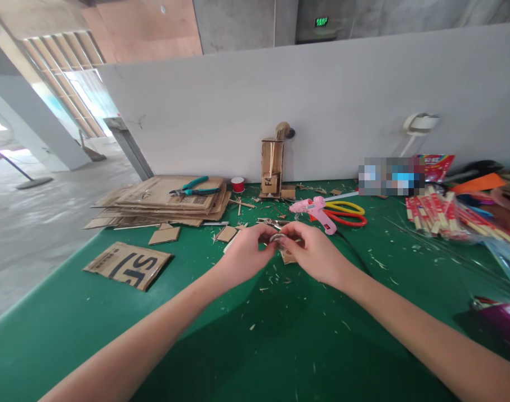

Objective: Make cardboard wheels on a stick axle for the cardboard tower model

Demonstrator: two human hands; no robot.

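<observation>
Above the middle of the table, my left hand (249, 245) and my right hand (312, 249) meet with fingertips pinched on a small greyish-brown round piece (276, 238). Fingers cover most of it, so its exact kind is unclear. Just under my right hand lies a small piece of cardboard (288, 257). Right behind the hands rests a pink hot glue gun (313, 211), its nose pointing left. Scissors with red and yellow handles (346, 216) lie beside the glue gun. Farther back stands an upright cardboard construction (272, 167) with a rounded top.
Flat cardboard sheets (154, 195) are stacked back left, with teal-handled pliers (191, 188) on top. A printed cardboard piece (129, 264) lies nearer. A red spool (237, 185) stands behind. Bundled wooden sticks (437, 212) and a purple glossy object (500, 321) are right. Scraps litter the green table (255, 357).
</observation>
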